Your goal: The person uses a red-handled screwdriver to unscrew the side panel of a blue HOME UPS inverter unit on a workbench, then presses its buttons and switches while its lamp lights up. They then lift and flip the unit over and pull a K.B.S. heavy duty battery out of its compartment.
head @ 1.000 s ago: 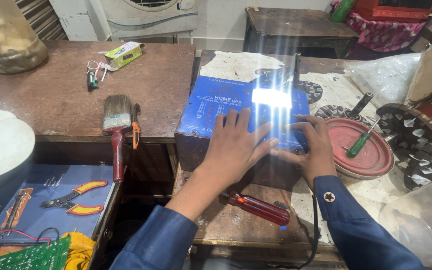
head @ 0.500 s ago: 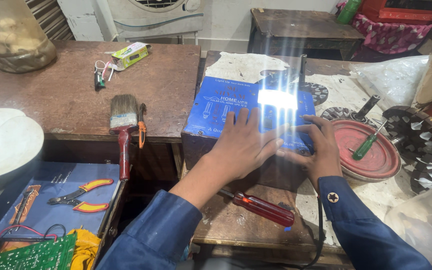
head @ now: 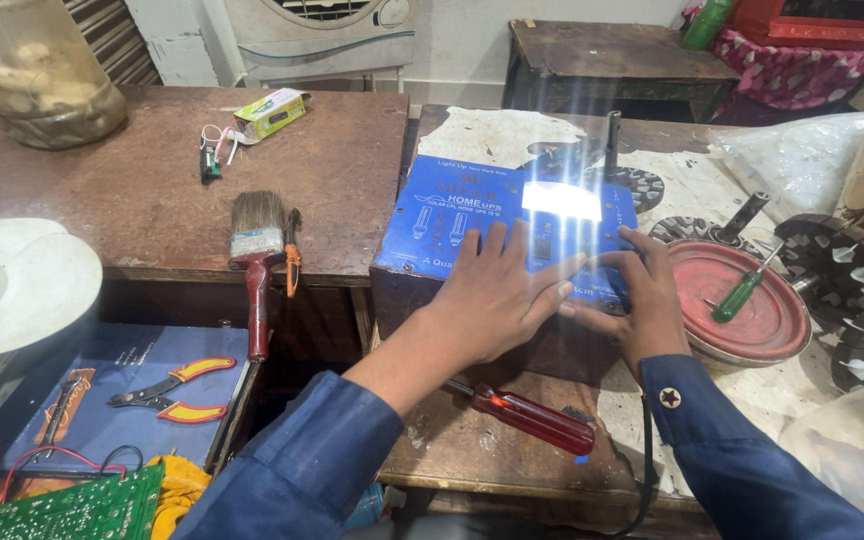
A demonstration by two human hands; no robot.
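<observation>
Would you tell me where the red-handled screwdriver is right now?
The red-handled screwdriver lies on the workbench in front of the blue box, below the left hand.

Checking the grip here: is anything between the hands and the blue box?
Nothing visible. The left hand lies flat on the blue box, and the right hand touches its near right edge directly.
</observation>
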